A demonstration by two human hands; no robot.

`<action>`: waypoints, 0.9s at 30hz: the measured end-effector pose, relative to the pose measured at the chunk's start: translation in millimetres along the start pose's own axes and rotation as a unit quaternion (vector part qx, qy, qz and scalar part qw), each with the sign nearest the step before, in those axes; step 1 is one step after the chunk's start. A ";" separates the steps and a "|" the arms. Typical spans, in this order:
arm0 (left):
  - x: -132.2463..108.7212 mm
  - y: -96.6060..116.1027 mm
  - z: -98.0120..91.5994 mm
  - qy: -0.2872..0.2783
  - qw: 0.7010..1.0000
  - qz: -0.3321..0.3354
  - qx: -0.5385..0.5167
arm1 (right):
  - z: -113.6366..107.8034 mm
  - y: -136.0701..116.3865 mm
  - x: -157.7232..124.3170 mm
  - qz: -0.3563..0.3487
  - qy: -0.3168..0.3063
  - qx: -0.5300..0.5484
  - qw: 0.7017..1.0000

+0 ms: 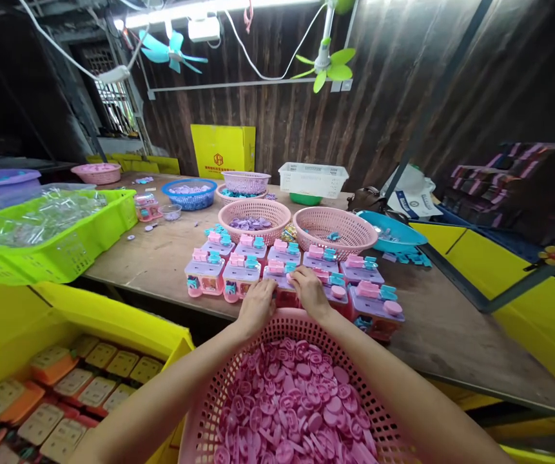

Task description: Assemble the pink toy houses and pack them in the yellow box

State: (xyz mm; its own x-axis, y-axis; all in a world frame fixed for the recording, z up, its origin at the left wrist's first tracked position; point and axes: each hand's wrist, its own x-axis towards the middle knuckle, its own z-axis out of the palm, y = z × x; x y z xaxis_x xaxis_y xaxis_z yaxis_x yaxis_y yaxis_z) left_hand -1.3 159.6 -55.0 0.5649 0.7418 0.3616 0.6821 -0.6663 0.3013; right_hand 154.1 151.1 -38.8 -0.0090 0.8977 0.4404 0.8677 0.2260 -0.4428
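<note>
My right hand (310,293) is closed, its fingertips pinching a pink round plastic piece (291,278) at the top of a purple-topped toy box (277,281) in the front row. My left hand (259,301) grips the left front side of that same toy; its fingertips are partly hidden. Several like toys (204,267) stand in two rows, topped with pink and turquoise parts. On two at the right, a pink disc (392,308) sits on the near corner. Below my wrists, a pink basket (200,412) holds a heap of pink round pieces (301,399).
Behind the toys stand two pink baskets (284,207), a blue basket (194,200) and a white crate (313,177). A lime-green tray (103,222) of clear plastic parts is at left. Yellow cartons (171,328) flank the table (456,322). Small fans (323,61) hang overhead.
</note>
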 end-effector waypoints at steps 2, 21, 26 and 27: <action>-0.2 -0.9 -0.4 0.003 1.000 0.002 0.003 | 2.6 3.3 -2.4 -0.010 -0.004 -0.005 1.000; -12.7 1.8 -9.7 0.023 0.995 -0.038 -0.085 | -19.5 -10.2 -15.0 -0.036 -0.063 -0.138 0.988; -46.5 14.1 -4.8 -0.141 0.988 0.023 -0.055 | -29.7 -37.2 -57.9 0.042 -0.269 -0.128 0.954; -50.8 17.1 -2.9 -0.198 0.979 0.027 -0.041 | -25.5 -41.0 -68.4 0.059 -0.323 -0.123 0.936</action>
State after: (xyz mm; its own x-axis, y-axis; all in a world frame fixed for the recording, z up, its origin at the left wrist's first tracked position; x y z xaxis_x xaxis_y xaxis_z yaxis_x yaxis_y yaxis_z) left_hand -19.7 110.4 -65.6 0.7463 0.6655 0.0138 0.6156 -0.6978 0.3662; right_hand 131.9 70.8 -30.8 -0.1351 0.9704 -0.2004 0.9692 0.0873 -0.2304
